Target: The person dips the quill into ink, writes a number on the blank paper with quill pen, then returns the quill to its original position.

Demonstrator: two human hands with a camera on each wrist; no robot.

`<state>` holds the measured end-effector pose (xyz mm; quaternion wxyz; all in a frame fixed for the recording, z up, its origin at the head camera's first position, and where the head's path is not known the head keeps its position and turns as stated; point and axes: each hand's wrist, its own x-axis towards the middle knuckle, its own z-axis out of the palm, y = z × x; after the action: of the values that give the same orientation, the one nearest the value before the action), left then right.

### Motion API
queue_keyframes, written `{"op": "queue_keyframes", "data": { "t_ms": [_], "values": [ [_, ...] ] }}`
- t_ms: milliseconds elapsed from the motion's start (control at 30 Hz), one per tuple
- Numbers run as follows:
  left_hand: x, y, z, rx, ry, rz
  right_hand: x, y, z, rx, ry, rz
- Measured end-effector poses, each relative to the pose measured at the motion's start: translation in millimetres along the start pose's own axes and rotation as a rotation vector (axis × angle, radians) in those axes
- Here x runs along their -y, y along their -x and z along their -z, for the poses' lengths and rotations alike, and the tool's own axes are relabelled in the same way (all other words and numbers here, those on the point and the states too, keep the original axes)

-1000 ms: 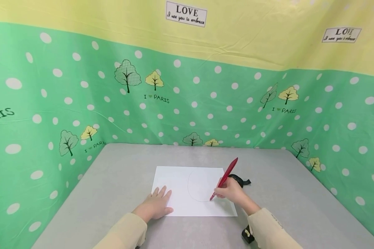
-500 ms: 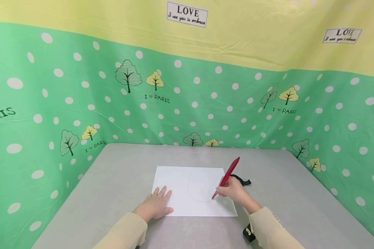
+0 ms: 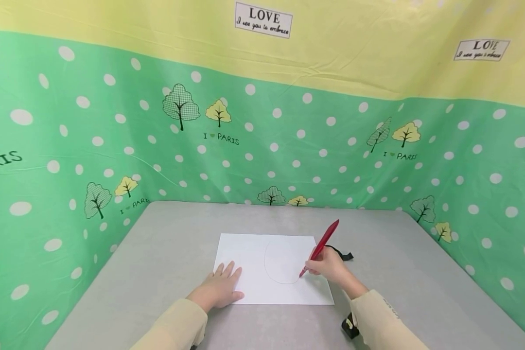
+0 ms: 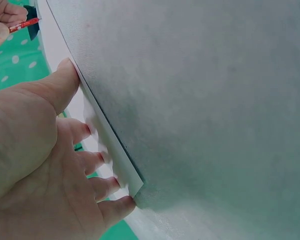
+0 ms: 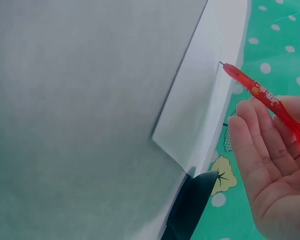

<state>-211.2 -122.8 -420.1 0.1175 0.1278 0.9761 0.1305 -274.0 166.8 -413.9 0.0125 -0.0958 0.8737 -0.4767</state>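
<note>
The right hand (image 3: 328, 267) pinches a glossy red pen (image 3: 325, 240), its tip at a thin curve's (image 3: 287, 283) end on smooth white paper (image 3: 247, 250); the left hand (image 3: 218, 289), fingers spread, rests on the paper's left part. Right of the paper, a partly hidden black strip (image 3: 346, 255) lies on the grey table (image 3: 166, 253); dotted cloth (image 3: 288, 160) hangs beyond.

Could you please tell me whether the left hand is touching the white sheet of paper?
Touching: the left hand rests on the white sheet of paper; the left wrist view shows its fingertips meeting the sheet near its edge.
</note>
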Motion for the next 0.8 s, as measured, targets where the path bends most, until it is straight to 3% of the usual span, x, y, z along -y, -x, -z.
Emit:
{"op": "queue_keyframes", "data": {
  "t_ms": [800],
  "values": [
    [-1.6, 2.0, 1.1, -0.007, 0.001, -0.002, -5.5, -5.9, 1.5, -0.071, 0.006, -0.054]
  ]
}}
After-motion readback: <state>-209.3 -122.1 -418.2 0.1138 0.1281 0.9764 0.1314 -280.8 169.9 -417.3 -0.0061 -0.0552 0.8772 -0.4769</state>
